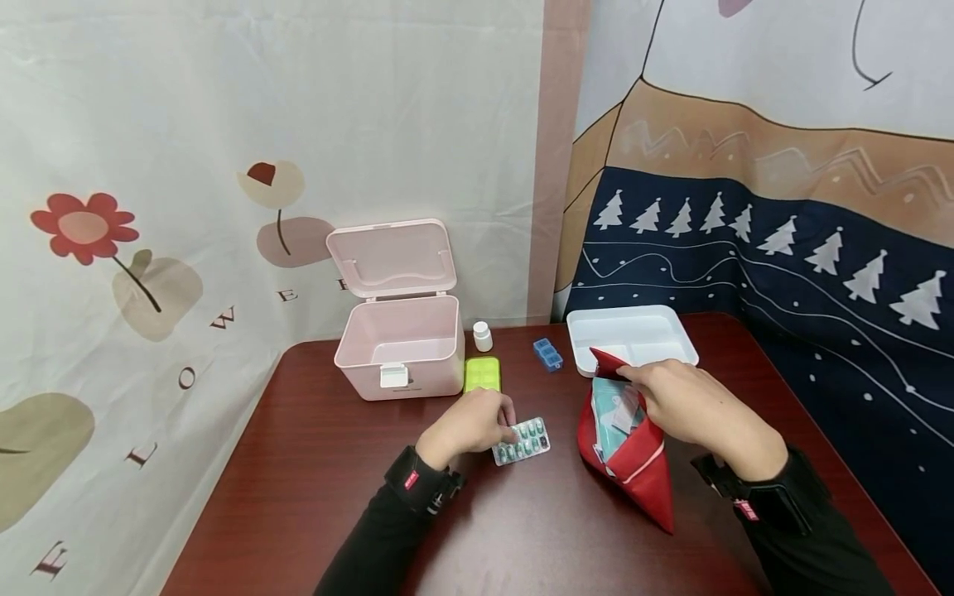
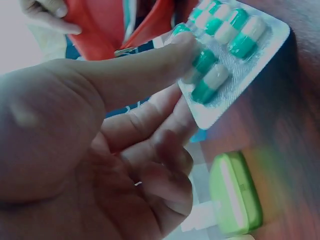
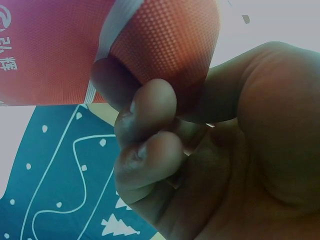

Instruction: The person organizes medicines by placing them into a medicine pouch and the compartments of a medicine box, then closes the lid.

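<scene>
Nearest, we are seeing a red woven-fabric pouch [image 1: 650, 476] tapering to a corner over the glossy reddish table [image 1: 313, 480]; the right hand [image 1: 696, 406] is pinching its rim, and a pale-blue packet [image 1: 614, 415] is showing inside. To its left, we are watching the left hand [image 1: 471, 422] pinching a foil blister pack [image 1: 527, 440] of smooth green-and-white capsules [image 2: 211, 82]. Beyond, we are noting a rounded lime-green box [image 1: 483, 373], an open pink plastic case [image 1: 365, 384], a blocky blue organizer [image 1: 547, 354], a white bottle [image 1: 483, 337] and a shallow white tray [image 1: 633, 328].
</scene>
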Demonstrator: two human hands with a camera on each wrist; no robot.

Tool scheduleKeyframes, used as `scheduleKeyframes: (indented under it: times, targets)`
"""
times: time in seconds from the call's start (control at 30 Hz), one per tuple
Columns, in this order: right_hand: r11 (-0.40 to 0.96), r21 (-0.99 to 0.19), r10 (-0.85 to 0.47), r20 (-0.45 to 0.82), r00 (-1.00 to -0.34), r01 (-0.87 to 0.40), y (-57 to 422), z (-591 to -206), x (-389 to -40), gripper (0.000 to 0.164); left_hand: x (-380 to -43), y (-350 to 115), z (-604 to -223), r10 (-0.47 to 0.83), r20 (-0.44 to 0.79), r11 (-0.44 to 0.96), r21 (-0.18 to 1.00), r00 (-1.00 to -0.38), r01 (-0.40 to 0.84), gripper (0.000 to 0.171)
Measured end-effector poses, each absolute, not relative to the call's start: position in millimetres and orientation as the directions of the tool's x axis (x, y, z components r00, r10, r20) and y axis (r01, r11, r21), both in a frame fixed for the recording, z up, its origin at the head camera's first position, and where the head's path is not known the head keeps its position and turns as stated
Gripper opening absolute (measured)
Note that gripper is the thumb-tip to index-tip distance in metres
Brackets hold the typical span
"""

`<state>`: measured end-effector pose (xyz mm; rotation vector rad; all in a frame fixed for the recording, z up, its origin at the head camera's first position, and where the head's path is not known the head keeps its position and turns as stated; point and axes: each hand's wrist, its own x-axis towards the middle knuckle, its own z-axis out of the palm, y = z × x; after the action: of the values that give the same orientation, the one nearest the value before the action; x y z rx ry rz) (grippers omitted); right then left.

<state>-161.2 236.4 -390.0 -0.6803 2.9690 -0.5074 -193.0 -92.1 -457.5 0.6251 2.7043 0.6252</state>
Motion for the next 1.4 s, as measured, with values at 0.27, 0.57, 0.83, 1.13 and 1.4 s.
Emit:
scheduleKeyframes:
  times: [0.27,0.57,0.83,1.13,1.4]
  targets:
    - [0.852,-0.328,-0.428,0.012,-0.904,-0.408,236,-389,-161,0.045,-197,-94,-452,0.535,-0.103,0.706,0.601,-0.839,0.376,0.015]
    - [0.848,-0.312,-0.440,0.041,-0.897,-0.430,236,-391,-162,0.042,-198,-69,-445,0.400,0.001,0.621,0.735,-0.917,0.272,0.013]
    - [0.848,-0.318,-0.437,0.036,-0.899,-0.425,236,-391,-162,0.042,-196,-27,-444,0.305,0.019,0.552,0.811,-0.952,0.193,0.016]
    - [0.846,-0.313,-0.437,0.053,-0.898,-0.431,234,-390,-163,0.040,-200,-11,-439,0.266,0.046,0.510,0.841,-0.963,0.181,0.020]
    - [0.847,-0.312,-0.437,0.050,-0.898,-0.430,236,-389,-163,0.040,-196,10,-442,0.252,0.004,0.474,0.871,-0.968,0.127,0.018]
